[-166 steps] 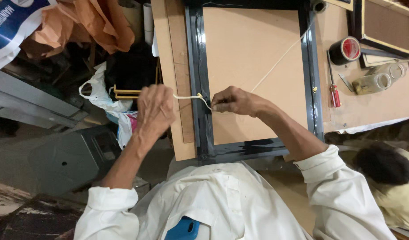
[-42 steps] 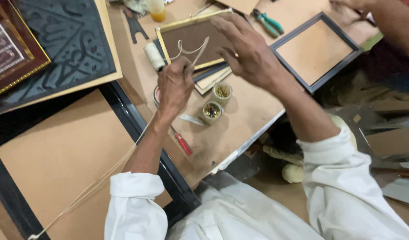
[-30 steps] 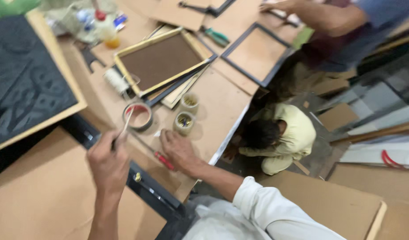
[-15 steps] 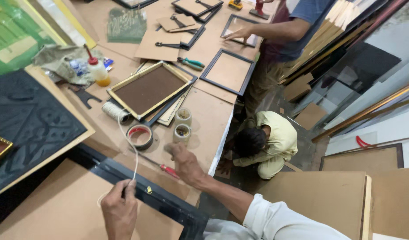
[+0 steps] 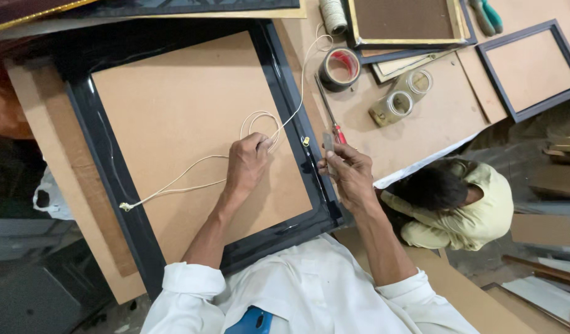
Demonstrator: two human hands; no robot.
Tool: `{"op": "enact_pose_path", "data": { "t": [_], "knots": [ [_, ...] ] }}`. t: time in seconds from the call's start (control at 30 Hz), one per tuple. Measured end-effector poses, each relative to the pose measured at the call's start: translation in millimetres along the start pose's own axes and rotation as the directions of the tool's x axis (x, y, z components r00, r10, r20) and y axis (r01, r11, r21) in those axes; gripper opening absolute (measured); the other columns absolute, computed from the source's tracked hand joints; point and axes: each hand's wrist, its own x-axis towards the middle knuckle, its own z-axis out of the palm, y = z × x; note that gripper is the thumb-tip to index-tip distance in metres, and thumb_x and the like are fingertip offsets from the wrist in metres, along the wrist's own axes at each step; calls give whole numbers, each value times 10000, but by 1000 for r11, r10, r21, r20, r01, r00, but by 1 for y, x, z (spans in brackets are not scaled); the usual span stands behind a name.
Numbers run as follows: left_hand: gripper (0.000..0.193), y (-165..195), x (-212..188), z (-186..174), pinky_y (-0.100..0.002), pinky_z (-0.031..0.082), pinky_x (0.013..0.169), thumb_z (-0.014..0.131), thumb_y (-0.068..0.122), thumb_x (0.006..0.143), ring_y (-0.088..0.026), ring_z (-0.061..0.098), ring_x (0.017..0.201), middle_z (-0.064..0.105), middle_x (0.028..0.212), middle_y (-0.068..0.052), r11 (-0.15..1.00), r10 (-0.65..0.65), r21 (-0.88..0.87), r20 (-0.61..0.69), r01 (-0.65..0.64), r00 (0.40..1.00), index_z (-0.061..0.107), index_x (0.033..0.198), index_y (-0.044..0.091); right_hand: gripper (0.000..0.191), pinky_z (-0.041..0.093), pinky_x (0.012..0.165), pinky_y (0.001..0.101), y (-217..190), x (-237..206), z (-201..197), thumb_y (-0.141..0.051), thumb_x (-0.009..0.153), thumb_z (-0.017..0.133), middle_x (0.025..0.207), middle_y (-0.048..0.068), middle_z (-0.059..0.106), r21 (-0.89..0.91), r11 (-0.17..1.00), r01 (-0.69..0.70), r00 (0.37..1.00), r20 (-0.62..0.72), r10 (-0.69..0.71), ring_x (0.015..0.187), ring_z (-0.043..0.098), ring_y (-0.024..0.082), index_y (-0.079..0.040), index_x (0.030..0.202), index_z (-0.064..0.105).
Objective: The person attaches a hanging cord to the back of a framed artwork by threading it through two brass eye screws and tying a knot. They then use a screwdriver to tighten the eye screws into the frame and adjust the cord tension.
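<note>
We see the left hand (image 5: pixel 248 162) resting on the brown backing board (image 5: pixel 180 124) of a black picture frame (image 5: pixel 288 105), its fingers (image 5: pixel 263 143) pinching a looped cream string (image 5: pixel 260 120). Just right of them, the right hand (image 5: pixel 348 174) grips a small blade (image 5: pixel 328 142) at the frame's edge. Beyond the fingers, on the desk (image 5: pixel 433 120), lie a red-handled screwdriver (image 5: pixel 329 111), a tape roll (image 5: pixel 339 68) and two jars (image 5: pixel 401 96).

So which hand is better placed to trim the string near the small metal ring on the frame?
Probably the right hand: it holds a small blade beside the ring. The left hand is already gripping the looped string on the backing board.
</note>
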Motion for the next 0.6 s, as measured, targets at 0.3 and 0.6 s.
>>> {"op": "enact_pose_path", "data": {
  "t": [0.3, 0.6],
  "knots": [
    [197, -31, -1, -22, -251, 425, 510, 690, 130, 944, -44, 537, 568, 658, 640, -3, 874, -319, -319, 192, 367, 928, 727, 813, -11, 226, 610, 735, 281, 21, 16, 40, -9, 998, 648, 949, 148, 696, 193, 974, -115, 972, 226, 70, 813, 725, 184, 31, 1213, 591],
    [246, 0, 1, -46, -264, 424, 535, 675, 181, 953, -62, 508, 589, 604, 627, 0, 930, -202, -233, 324, 285, 924, 717, 798, -5, 619, 431, 557, 205, -18, 44, 70, 37, 917, 731, 1298, 38, 696, -477, 720, 503, 760, 641, -106, 607, 437, 21, -98, 1477, 505]
  ]
}}
